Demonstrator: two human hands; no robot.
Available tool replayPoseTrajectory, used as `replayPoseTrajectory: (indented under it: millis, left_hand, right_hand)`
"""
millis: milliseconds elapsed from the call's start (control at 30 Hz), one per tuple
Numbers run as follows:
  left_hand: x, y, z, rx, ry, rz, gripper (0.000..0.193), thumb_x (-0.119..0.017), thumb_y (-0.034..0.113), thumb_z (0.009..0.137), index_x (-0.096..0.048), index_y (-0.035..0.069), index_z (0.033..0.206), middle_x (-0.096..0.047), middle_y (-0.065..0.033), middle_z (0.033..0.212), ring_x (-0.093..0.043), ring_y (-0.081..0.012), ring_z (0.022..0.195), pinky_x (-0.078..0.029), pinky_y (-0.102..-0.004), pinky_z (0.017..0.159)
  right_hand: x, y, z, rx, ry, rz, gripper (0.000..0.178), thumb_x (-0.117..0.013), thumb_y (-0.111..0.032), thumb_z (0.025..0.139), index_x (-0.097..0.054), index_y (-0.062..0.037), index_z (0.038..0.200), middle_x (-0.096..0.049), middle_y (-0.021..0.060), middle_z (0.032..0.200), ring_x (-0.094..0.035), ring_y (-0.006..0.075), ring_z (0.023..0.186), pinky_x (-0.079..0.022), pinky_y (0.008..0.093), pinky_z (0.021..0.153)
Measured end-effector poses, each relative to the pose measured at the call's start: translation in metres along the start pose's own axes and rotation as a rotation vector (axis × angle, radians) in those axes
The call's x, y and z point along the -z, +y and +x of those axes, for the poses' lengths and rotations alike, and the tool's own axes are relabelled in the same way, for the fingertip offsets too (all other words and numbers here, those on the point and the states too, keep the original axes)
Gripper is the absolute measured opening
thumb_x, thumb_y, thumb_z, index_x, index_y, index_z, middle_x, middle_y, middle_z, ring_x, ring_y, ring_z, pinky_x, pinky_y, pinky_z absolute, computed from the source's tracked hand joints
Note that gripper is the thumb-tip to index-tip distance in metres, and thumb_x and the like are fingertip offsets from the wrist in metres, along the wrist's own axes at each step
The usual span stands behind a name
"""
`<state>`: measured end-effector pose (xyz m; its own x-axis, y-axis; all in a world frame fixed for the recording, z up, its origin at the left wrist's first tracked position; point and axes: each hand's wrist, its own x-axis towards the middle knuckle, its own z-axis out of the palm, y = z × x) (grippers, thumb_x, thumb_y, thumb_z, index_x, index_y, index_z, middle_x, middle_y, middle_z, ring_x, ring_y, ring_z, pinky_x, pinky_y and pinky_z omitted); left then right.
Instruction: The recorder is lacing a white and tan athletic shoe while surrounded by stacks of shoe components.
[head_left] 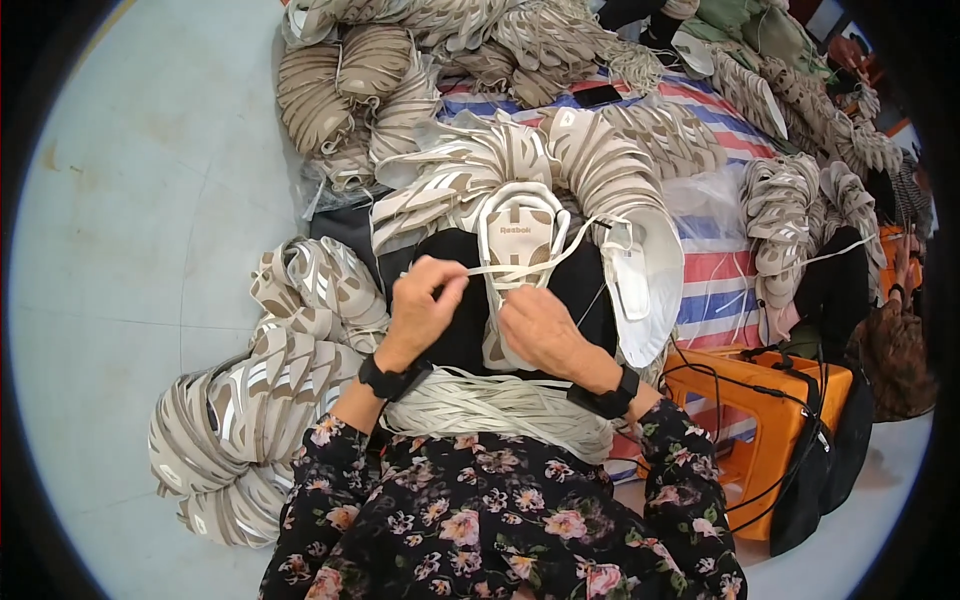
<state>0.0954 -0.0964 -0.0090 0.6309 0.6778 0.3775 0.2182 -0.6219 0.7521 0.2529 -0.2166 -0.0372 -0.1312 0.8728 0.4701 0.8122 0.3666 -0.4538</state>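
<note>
Head: left hand (424,308) pinches lace (549,264) across shoe (517,240).

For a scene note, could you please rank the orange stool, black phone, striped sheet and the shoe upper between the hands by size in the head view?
Largest to smallest:
1. Striped sheet, partly covered
2. Orange stool
3. Shoe upper, partly hidden
4. Black phone

two hands (428,310) (548,328), two black wristbands (393,380) (607,396), one dark phone (598,95), one lap bundle of laces (500,415), shoe uppers (517,232) beyond counting
</note>
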Motion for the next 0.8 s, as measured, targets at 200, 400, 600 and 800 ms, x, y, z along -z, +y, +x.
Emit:
replayPoseTrajectory:
  millis: [200, 400, 600, 800]
  left_hand:
    - [0.002, -0.027, 0.017, 0.129, -0.019, -0.104, 0.011, -0.061, 0.002, 0.077, -0.061, 0.000, 0.087, -0.062, -0.0090, 0.080, -0.060, -0.0156, 0.070, -0.047, -0.0265, 0.066]
    - [-0.021, -0.036, 0.018, 0.256, -0.200, -0.169, 0.013, -0.061, 0.008, 0.079, -0.060, -0.002, 0.088, -0.062, -0.0093, 0.079, -0.059, -0.0166, 0.071, -0.048, -0.0271, 0.067]
    - [-0.022, -0.029, 0.024, 0.202, -0.359, -0.056, 0.021, -0.059, 0.018, 0.082, -0.060, -0.002, 0.083, -0.058, -0.0109, 0.065, -0.054, -0.0179, 0.059, -0.043, -0.0294, 0.056]
    - [-0.022, -0.038, 0.020, 0.203, -0.333, -0.116, 0.024, -0.058, 0.022, 0.084, -0.059, 0.000, 0.076, -0.050, -0.0056, 0.052, -0.045, -0.0126, 0.047, -0.037, -0.0275, 0.046]
  right_hand:
    - [0.038, 0.022, 0.001, 0.000, -0.196, -0.156, 0.013, -0.057, -0.009, 0.069, -0.049, -0.0072, 0.079, -0.050, 0.0051, 0.072, -0.049, 0.0221, 0.074, -0.036, 0.0352, 0.070]
    - [0.032, 0.028, 0.008, -0.076, -0.020, -0.485, 0.015, -0.057, -0.006, 0.066, -0.049, -0.0077, 0.079, -0.049, 0.0045, 0.068, -0.052, 0.0200, 0.071, -0.038, 0.0323, 0.064]
    - [0.014, 0.031, 0.005, -0.162, 0.166, -0.064, 0.018, -0.059, -0.004, 0.070, -0.056, -0.0032, 0.087, -0.054, 0.0064, 0.069, -0.054, 0.0206, 0.061, -0.041, 0.0312, 0.055]
    - [0.028, 0.040, -0.012, -0.575, -0.088, 0.539, 0.013, -0.061, -0.008, 0.076, -0.056, 0.0002, 0.084, -0.044, 0.0021, 0.051, -0.040, 0.0090, 0.047, -0.036, 0.0259, 0.046]
